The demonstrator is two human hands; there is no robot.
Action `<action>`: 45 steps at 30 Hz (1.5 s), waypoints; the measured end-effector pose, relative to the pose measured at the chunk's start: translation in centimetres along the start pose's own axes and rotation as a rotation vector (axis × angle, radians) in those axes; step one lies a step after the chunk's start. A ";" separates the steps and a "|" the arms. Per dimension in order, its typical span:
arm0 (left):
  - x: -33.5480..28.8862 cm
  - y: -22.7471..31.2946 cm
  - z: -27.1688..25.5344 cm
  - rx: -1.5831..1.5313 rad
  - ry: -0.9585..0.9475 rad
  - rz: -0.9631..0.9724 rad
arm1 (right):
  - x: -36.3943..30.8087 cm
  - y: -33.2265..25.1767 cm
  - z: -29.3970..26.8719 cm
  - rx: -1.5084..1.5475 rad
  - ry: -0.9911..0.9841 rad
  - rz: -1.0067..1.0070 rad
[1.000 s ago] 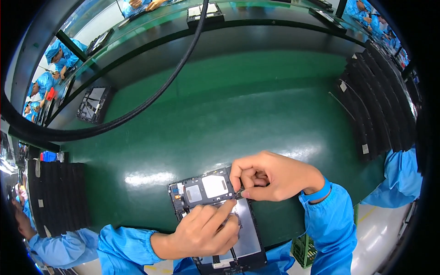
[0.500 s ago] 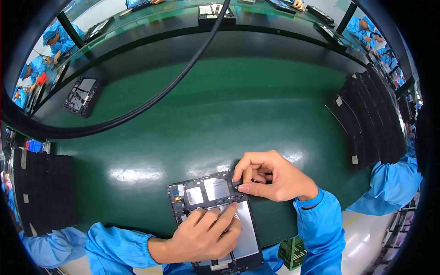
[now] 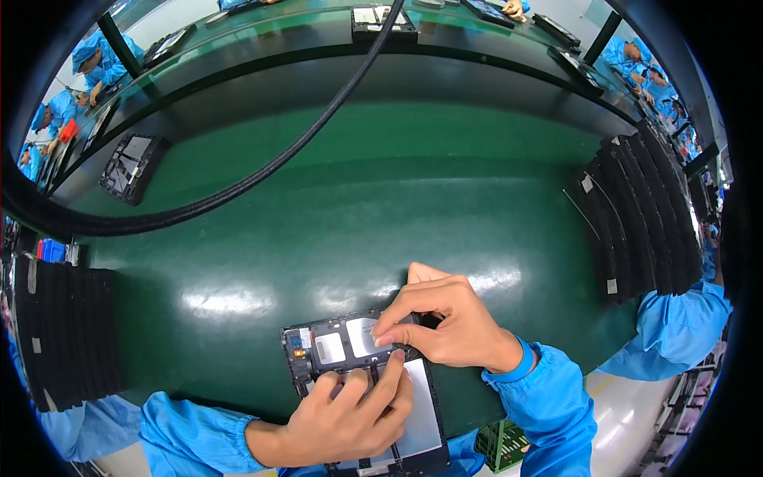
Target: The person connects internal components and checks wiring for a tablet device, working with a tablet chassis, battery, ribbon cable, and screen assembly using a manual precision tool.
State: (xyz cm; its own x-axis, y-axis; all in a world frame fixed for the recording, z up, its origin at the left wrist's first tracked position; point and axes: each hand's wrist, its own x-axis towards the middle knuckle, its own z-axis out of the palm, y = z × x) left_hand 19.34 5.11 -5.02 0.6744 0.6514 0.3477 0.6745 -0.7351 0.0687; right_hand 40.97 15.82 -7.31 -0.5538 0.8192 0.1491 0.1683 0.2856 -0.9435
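Observation:
An opened tablet lies tilted at the near edge of the green table, its dark frame and silver inner plates showing. Across its middle rests my left hand, fingers apart, with the index fingertip touching near the tablet's right side. My right hand is over the upper right part, thumb and index finger pinched together above the silver plate. Whatever sits in that pinch is too small or hidden to make out. My left palm covers part of the tablet's lower left.
Black stacked trays stand at the left and right. A thick black cable arches overhead. Another opened device lies at the far left. Beyond a raised ledge, co-workers in blue sit. A green crate is below the table edge.
My right hand has moved left from the tablet's upper right corner onto the silver plate, its fingers closing into a tighter pinch. My left hand stays on the tablet.

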 end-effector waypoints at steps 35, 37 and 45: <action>0.8 -1.5 1.5 -0.107 0.032 0.091 | 0.0 -2.3 -3.9 0.128 -0.351 0.381; 1.3 -1.4 1.3 -0.126 0.042 0.081 | -0.1 -2.4 -3.9 0.124 -0.345 0.382; 1.8 -1.3 1.5 -0.141 0.047 0.071 | -0.2 -2.0 -4.5 0.113 -0.365 0.405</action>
State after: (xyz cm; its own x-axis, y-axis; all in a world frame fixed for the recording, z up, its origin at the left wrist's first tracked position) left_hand 20.18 7.53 -5.87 0.7019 0.5897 0.3995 0.5746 -0.8002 0.1717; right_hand 44.40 17.35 -4.14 -0.7130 0.6208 -0.3259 0.3494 -0.0883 -0.9328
